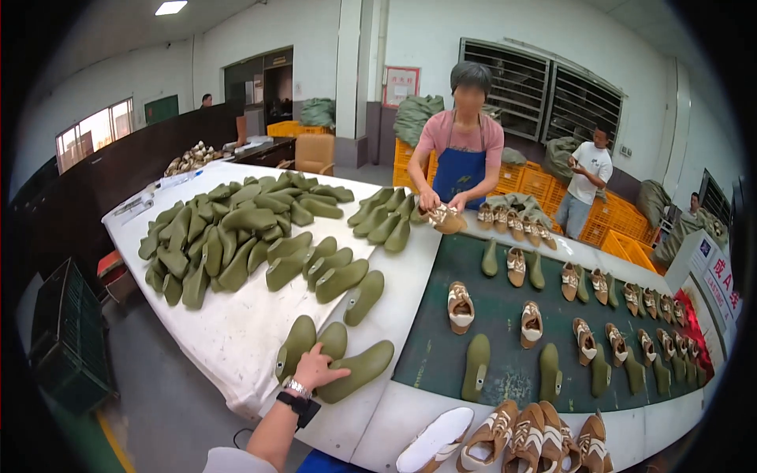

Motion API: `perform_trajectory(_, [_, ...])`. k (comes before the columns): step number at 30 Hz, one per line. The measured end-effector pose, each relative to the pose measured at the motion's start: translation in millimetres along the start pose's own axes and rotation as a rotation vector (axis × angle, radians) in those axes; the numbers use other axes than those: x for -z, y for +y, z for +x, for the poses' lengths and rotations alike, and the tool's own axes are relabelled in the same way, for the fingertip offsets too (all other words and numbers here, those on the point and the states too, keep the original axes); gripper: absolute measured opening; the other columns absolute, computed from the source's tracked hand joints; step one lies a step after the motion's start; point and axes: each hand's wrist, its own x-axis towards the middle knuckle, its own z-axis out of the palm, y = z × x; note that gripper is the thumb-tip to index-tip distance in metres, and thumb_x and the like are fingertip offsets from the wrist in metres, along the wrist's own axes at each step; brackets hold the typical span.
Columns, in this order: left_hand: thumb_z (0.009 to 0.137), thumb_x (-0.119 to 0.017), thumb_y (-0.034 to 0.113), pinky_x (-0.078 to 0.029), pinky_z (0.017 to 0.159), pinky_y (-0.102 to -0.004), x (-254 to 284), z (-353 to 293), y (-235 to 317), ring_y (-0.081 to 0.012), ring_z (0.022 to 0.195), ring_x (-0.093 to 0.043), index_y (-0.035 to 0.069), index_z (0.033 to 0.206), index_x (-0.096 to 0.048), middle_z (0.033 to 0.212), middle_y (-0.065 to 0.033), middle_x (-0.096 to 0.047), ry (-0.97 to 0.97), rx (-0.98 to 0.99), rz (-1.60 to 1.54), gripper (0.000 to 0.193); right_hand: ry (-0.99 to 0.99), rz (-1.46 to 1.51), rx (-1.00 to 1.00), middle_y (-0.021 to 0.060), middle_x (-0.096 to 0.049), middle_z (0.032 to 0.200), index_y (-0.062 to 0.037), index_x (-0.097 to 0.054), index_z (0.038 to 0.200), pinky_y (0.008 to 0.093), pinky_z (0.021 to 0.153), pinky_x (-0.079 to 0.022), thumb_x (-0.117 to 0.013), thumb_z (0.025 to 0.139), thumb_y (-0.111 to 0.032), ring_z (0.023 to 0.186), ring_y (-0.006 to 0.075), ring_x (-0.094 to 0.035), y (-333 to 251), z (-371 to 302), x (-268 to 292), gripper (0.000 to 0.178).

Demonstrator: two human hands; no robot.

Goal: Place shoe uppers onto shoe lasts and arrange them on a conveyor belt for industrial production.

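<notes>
My left hand (314, 369), with a watch and a metal bracelet on the wrist, rests over green shoe lasts at the near edge of the white table. Its thumb and fingers are spread apart. The thumb lies on the nearest shoe last (361, 370), and the fingertips touch the middle one (332, 340). A third shoe last (296, 345) stands on their left, partly behind the hand. My right hand is out of view. To the right, brown and white sneakers (486, 438) stand in a row by a white insole-like piece (435, 438).
A large heap of shoe lasts (225, 229) covers the white table (209, 339). Sneakers and lasts stand in rows on a green conveyor belt (505, 366). Across it, a person in a blue apron (461, 169) holds a brown shoe (447, 219). Orange crates (536, 186) are stacked behind.
</notes>
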Motion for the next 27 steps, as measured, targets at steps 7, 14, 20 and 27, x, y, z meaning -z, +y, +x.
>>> perform_trajectory(7, [0.069,-0.067,0.049,-0.048,0.085,-0.0394,2,-13,10,-0.0359,0.093,-0.059,-0.003,0.072,-0.069,0.127,-0.0212,-0.05,-0.066,-0.078,-0.078,0.052,-0.02,-0.068,0.077,0.0266,-0.062,0.085,-0.0054,-0.059,0.105,0.0478,0.067,-0.047,-0.059,0.082,-0.04,0.077,0.0445,-0.058,-6,3,0,0.042])
perform_trajectory(14, [0.071,-0.066,0.046,-0.046,0.087,-0.0411,-12,-61,68,-0.0418,0.094,-0.056,-0.004,0.073,-0.068,0.125,-0.0253,-0.049,-0.062,-0.211,-0.087,0.05,-0.006,-0.089,0.079,0.0266,-0.062,0.084,-0.0026,-0.06,0.101,0.0468,0.069,-0.047,-0.059,0.082,-0.036,0.076,0.0437,-0.058,-9,1,3,0.039])
perform_trajectory(20, [0.073,-0.065,0.051,-0.044,0.09,-0.0459,-7,-58,84,-0.042,0.104,-0.05,-0.001,0.093,-0.066,0.127,-0.0242,-0.045,-0.158,-0.255,0.014,0.056,-0.053,-0.124,-0.012,0.0275,-0.062,0.085,-0.0015,-0.06,0.101,0.047,0.07,-0.047,-0.058,0.082,-0.037,0.08,0.0434,-0.059,-19,-2,8,0.04])
perform_trajectory(27, [0.073,-0.066,0.043,-0.04,0.095,-0.0501,-15,110,38,-0.0411,0.123,-0.035,0.011,0.117,-0.057,0.132,-0.0194,-0.04,0.136,-0.204,0.019,0.054,-0.038,-0.121,0.021,0.0267,-0.062,0.083,-0.0019,-0.06,0.098,0.0476,0.067,-0.048,-0.06,0.081,-0.039,0.076,0.0436,-0.06,-21,-4,2,0.041])
